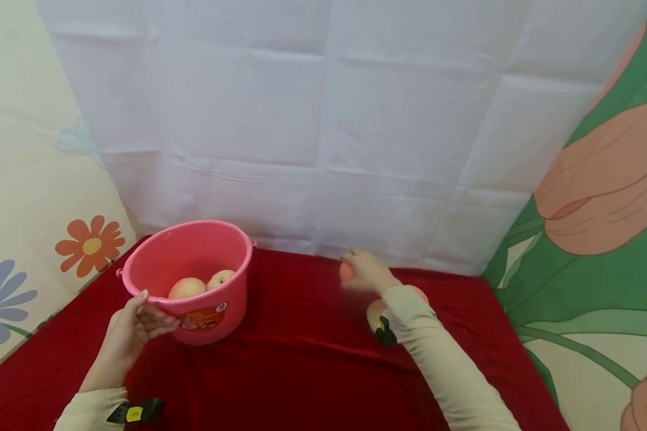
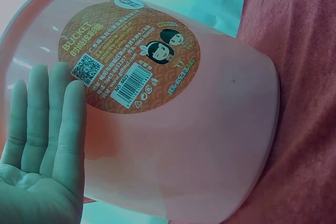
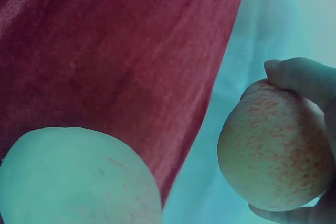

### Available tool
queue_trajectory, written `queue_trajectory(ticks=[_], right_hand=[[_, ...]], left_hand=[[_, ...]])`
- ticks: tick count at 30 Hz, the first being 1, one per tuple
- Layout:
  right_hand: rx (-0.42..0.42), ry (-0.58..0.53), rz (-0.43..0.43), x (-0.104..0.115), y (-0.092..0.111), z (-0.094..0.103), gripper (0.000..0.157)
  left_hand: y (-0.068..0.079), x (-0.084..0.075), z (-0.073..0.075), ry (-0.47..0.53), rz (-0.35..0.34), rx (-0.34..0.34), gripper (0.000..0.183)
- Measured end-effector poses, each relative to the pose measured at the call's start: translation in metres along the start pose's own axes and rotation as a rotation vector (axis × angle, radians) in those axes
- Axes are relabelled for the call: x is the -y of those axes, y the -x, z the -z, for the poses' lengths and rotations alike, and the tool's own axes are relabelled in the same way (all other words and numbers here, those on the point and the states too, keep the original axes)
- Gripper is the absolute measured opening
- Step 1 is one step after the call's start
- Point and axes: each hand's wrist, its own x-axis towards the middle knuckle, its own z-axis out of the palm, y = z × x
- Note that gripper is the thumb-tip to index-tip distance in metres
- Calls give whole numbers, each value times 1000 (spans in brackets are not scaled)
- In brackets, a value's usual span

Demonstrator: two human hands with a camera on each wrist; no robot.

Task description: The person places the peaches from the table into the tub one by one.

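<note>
A pink bucket (image 1: 196, 320) stands at the left of the red cloth, with two yellowish-red apples (image 1: 187, 288) visible inside. My left hand (image 1: 135, 326) holds its near side, thumb at the rim and fingers along the outer wall. In the left wrist view those fingers (image 2: 44, 129) lie nearly straight beside the bucket's orange label (image 2: 131, 56). My right hand (image 1: 369, 272) grips an apple (image 3: 275, 148) near the cloth's back edge, thumb on one side and fingers on the other. Two more apples (image 1: 375, 312) lie by my right forearm, partly hidden by the sleeve.
Red cloth (image 1: 302, 371) covers the table. A white sheet (image 1: 313, 120) hangs behind it. Flower-printed cloths flank both sides, the left one (image 1: 27, 179) pale and the right one (image 1: 587, 239) green with large pink blooms. Black straps (image 1: 135, 413) sit on both wrists.
</note>
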Motion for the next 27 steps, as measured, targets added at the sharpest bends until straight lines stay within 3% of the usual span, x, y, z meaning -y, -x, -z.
queue_trajectory(ticks=[5,17,27], right_hand=[[-30,27,45,3,1,8,57],[1,21,9,7,3,22,60],[-41,54,42,9,6,34,61]], left_hand=[[0,1,0,4,-12,-7,52],[0,-1,-2,-5,4,-4,52],[0,-1,-1,-12,10,-9,50]])
